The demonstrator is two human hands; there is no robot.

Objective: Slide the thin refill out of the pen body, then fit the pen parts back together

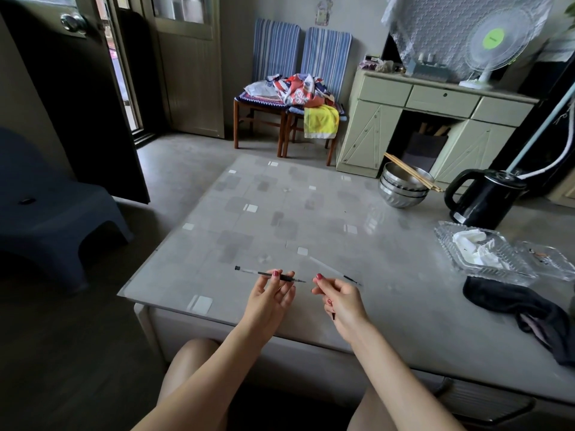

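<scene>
The left hand (271, 292) pinches a pen refill (270, 274) level above the counter (389, 275), its grip closed near the tip; the right hand (337, 298) curls its grip round a small dark piece, just apart from the refill's tip; a clear pen barrel (334, 271) lies on the counter just beyond the right hand.

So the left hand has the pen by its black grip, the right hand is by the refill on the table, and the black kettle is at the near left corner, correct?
Not quite. The head view shows the black kettle at the far right of the table, beside the steel bowls. The rest stands: the left hand holds the pen, and the right hand is by the refill.
</scene>
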